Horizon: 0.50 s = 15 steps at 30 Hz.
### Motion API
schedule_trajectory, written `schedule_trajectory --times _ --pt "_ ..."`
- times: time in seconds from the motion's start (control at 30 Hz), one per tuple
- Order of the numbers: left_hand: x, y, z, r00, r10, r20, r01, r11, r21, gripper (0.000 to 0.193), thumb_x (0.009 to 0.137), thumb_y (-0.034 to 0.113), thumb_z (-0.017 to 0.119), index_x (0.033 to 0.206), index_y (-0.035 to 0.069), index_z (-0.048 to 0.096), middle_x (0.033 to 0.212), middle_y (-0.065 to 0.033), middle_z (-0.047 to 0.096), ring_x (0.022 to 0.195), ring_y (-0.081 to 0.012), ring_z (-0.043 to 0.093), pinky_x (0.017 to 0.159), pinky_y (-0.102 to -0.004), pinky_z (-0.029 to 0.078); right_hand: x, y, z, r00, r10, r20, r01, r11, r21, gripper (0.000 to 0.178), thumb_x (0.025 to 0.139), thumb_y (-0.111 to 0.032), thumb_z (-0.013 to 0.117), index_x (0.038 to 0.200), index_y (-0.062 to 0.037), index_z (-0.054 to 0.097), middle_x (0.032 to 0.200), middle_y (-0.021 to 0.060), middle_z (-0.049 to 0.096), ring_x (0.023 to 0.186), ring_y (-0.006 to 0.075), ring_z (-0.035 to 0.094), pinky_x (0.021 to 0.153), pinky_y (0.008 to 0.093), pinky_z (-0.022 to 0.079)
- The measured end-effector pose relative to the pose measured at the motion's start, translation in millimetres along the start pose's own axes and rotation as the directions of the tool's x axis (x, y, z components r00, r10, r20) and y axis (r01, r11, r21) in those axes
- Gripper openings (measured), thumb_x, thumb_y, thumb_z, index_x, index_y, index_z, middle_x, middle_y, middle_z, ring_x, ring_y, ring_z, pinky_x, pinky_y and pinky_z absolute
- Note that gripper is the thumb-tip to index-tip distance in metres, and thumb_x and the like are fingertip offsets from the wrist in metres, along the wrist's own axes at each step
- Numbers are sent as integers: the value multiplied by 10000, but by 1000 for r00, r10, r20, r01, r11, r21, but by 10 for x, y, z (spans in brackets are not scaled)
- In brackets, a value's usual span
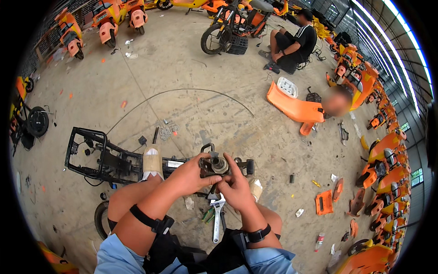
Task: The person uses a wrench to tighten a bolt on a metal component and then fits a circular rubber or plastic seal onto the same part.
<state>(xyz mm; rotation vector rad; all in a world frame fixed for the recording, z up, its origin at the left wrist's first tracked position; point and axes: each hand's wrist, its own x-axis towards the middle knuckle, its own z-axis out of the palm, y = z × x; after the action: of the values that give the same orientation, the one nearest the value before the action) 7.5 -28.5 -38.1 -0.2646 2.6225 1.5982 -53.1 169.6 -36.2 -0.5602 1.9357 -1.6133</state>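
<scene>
Between my legs lies a black scooter frame, stretching from the left to just in front of me. At its right end a round metal steering stem points up toward me, with stepped rings at its top. My left hand holds it from the left, thumb near its lower edge and fingers on the far side. From the right, my right hand grips the same part, index finger stretched along its side. Just below the hands is a silver adjustable wrench, its jaw end close to my right hand. Green-handled pliers lie beside it.
A long thin cable arcs across the concrete floor ahead. An orange body panel lies at right, with smaller orange parts nearer. One person sits by a partly stripped scooter. Rows of orange scooters line the right.
</scene>
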Motion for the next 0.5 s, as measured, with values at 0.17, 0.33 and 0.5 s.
schedule_trajectory --times 0.17,0.33,0.5 --pt "29 107 -22 998 -63 30 62 998 4 620 886 408 828 1296 19 575 1150 -197 706 1092 -338 703 924 -404 541 -36 36 -77 999 -39 -32 39 999 -23 713 932 9 574 1609 -95 378 754 50 693 730 96 658 710 282 536" --pt "32 20 16 1000 -3 3 3 999 47 803 862 592 787 1373 22 546 990 -174 755 933 -332 741 811 -406 566 -140 247 -181 985 -134 -104 145 985 98 625 959 -3 572 1565 -49 427 779 50 678 723 106 644 688 283 527" --pt "10 12 31 1000 -2 -24 3 999 43 812 859 583 792 1379 13 542 985 -171 757 935 -323 741 809 -396 567 -131 197 -89 988 -101 -118 113 989 94 707 975 -12 591 1623 -69 315 801 47 679 746 104 634 695 272 515"
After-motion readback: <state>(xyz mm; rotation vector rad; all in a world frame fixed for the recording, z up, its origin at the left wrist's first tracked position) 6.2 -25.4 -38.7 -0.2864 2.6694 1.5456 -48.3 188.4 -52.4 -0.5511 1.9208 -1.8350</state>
